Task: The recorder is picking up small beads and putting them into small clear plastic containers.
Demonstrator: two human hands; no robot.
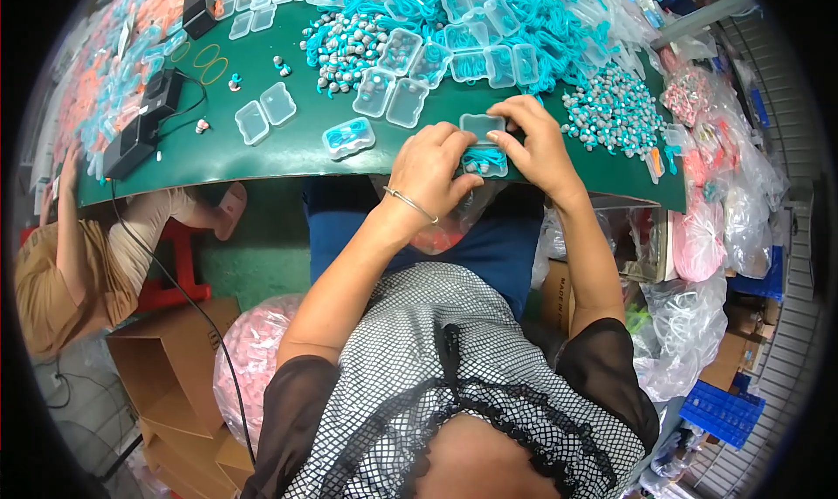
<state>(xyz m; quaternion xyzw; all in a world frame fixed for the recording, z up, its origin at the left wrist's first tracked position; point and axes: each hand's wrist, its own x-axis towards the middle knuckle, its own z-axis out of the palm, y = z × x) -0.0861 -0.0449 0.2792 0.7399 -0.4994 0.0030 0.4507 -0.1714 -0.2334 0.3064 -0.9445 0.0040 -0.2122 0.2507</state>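
Note:
Both my hands are at a small clear plastic case (pixel 484 129) by the near edge of the green table. Its lid is raised, and a coiled teal cord (pixel 483 160) lies in its lower half. My left hand (pixel 430 163) grips the case's left side, thumb toward the front. My right hand (pixel 534 141) holds the right side, with its thumb at the lid. To the left lies a closed clear case (pixel 348 138) with teal cord inside. Farther left, another clear case (pixel 265 113) lies spread open, with nothing seen in it.
Teal cords (pixel 559 32) are heaped at the back, with several clear cases on them. Grey-and-teal beads (pixel 611 110) are piled at right, more beads (pixel 345 49) at back left. Black boxes (pixel 131 145) with a cable stand at left. Another person (pixel 78 263) sits there.

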